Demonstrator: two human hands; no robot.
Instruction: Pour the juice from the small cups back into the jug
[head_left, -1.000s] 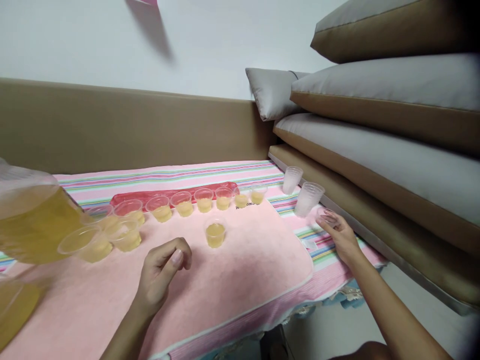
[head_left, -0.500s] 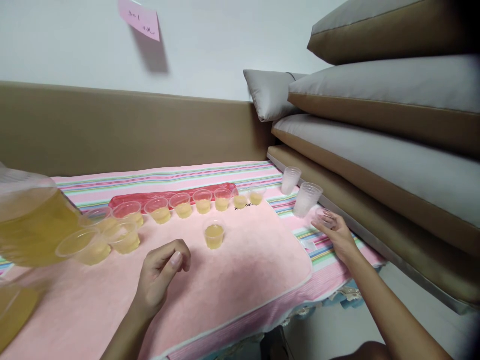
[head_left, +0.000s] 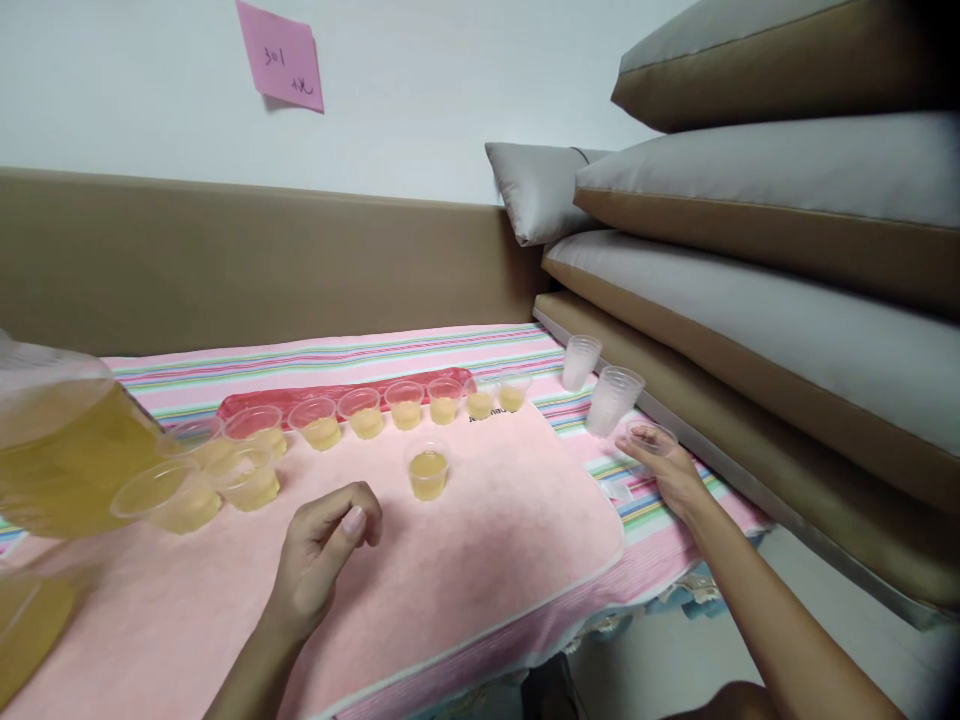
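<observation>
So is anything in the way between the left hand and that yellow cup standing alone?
Nothing visible. Only bare pink towel lies between the left hand and the lone cup; the row of filled cups stands behind it.

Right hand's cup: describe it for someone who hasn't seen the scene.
Find the stacked cushions on the right; at their foot stand two frosted cups. Just nearer, the small clear cup is empty and the only one held, in the right hand.

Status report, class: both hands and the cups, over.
Right hand holds empty small cup. Left hand curled, empty, on pink towel. Filled cup stands apart.
</observation>
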